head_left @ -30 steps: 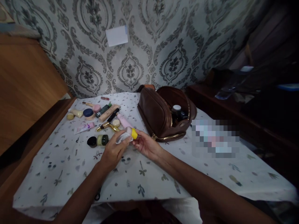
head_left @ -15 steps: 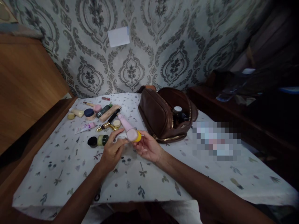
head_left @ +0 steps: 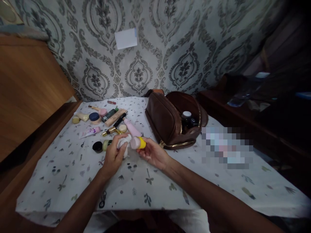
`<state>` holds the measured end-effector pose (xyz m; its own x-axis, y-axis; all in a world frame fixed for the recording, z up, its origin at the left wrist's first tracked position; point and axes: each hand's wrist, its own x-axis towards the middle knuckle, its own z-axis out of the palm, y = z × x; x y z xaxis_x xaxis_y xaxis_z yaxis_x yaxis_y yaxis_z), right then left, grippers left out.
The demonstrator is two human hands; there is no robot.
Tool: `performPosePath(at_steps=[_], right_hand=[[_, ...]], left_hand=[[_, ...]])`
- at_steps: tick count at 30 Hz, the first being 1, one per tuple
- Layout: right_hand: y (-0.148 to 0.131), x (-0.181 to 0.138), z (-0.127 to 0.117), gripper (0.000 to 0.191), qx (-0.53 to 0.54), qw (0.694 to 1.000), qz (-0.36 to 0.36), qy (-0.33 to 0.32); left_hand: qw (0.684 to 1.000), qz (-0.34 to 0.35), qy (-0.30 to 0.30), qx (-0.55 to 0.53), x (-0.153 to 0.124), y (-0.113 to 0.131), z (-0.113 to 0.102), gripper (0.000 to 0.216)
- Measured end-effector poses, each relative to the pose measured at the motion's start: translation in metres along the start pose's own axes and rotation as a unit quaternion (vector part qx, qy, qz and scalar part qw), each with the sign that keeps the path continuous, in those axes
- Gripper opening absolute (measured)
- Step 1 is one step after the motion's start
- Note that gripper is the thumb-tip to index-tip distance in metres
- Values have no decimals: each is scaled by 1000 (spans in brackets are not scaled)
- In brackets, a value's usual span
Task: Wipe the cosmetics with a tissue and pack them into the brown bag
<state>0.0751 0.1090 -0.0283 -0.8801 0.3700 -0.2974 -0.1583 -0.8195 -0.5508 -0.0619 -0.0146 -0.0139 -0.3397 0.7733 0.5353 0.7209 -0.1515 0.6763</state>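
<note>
My left hand is closed round a crumpled white tissue, which sits beside a small pale-pink and yellow container. That container lies on its side in the fingers of my right hand, pale end toward the tissue. Just behind it a pink tube rests on the table. Close to my left hand are a small cream-coloured pot, a gold tube and a greenish jar, partly hidden by the hand. A black round lid or jar is left of it.
A brown toiletry bag stands unzipped at the back right, a white-capped bottle inside. Several cosmetics, among them a navy-lidded jar, lie at the back left of the patterned tablecloth. A wooden panel borders the left.
The container has turned slightly and shows more of its yellow part. My left fingers have drawn back from it a little, with the tissue. The view has shifted slightly.
</note>
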Motion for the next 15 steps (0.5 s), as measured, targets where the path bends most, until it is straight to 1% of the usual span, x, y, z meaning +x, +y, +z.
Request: performPosePath(at_steps=[2,4,6,8,11,15], right_hand=[[-2,1,-1,17,15,1000,-15,12],[-2,2,-2,14,23,999,-33,23],[-2,2,-3,12,9,999,-43,22],[0,1,-4,15,-24,998,-54,7],[4,-1,-3,27,-81,993,-83,-16],[5,-6,2,40,-140,981,-132,-34]], left_hand=[[999,39,-11,27,0,0,1,23],[994,96,-12,47,0,-1,3,22],[989,136,10,53,0,-2,4,21],[988,140,37,56,0,-1,4,19],[993,88,47,58,2,1,0,19],[999,-49,1,22,4,5,-5,25]])
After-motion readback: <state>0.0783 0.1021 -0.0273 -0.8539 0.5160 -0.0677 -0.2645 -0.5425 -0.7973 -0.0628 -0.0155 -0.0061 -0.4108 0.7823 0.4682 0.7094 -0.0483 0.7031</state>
